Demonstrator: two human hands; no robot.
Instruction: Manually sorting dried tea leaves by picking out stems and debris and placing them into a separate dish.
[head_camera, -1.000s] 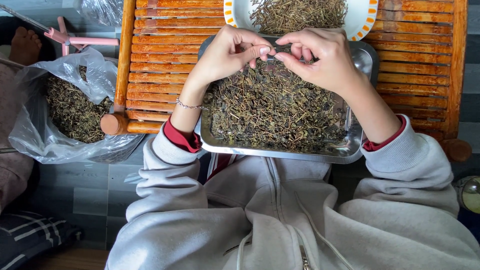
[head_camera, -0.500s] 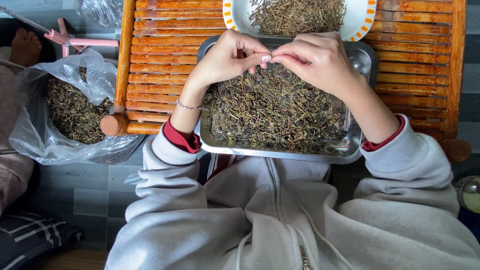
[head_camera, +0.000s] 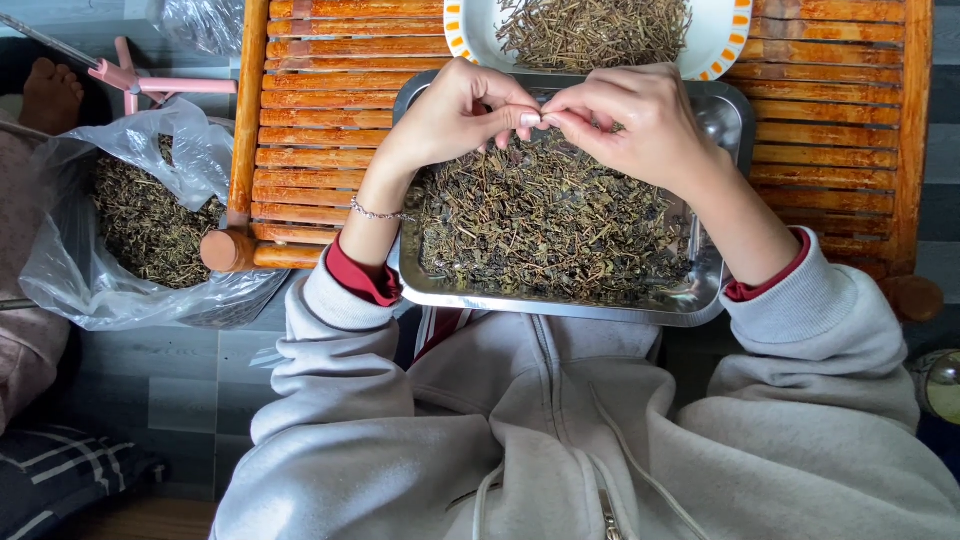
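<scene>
A steel tray on a slatted wooden table is heaped with dried herb stems and leaves. Over its far edge my left hand and my right hand meet, fingertips pinched together on one thin dried stem. A thin bracelet circles my left wrist. Behind the tray stands a white dish with an orange-marked rim, filled with sorted bare stems.
A clear plastic bag of dried herbs sits on the floor at the left. A pink stand and another person's bare foot lie beyond it. A round glass object is at the right edge.
Both hands have stayed over the tray's far edge; the fingertips have drawn closer together on the stem. Nothing else has moved.
</scene>
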